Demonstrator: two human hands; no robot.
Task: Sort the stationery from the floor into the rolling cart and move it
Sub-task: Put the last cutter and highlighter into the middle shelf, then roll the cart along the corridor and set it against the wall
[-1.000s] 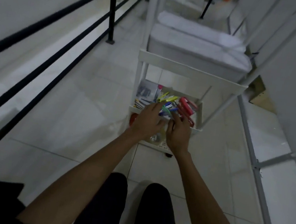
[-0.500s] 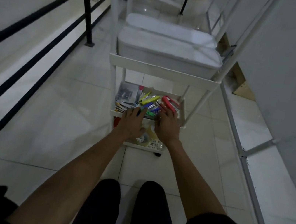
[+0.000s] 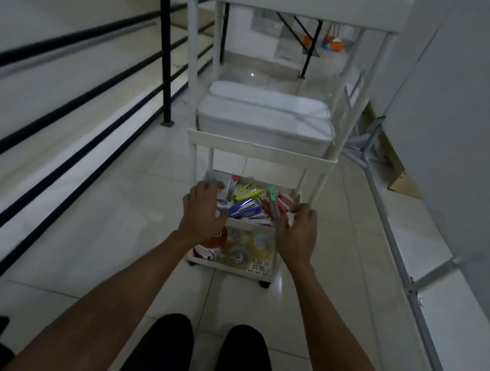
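Head view is showing a white rolling cart point(image 3: 261, 152) standing on the pale tiled floor point(image 3: 102, 227), straight ahead of the person's two bare forearms. Left hand point(image 3: 202, 210) is reaching over the near left corner of the lower tray, fingers spread and curled downward; whether the grip is closing on the rim or only resting there, cannot tell. Right hand point(image 3: 297, 229) is lying at the near right corner, fingertips up against the foot of the right post, grip likewise unclear. Between the hands, the stationery point(image 3: 247, 205) is lying heaped in that tray: yellow, blue, red and green staplers or cutters, too jumbled to separate. In the bottom tray, below the hands, clear tape rolls point(image 3: 237, 254) are sitting beside a red-and-white container point(image 3: 207, 250), partly hidden by the left wrist. On the tray above, two white lidded boxes point(image 3: 264, 124) are sitting one behind the other. A top tray is capping the posts. One dark caster point(image 3: 264, 284) is showing at the near right base. A black railing point(image 3: 165, 34) is running along the left side; a white wall point(image 3: 487, 127) is flanking the right. Dark trouser knees point(image 3: 169, 349) are showing at the bottom edge.
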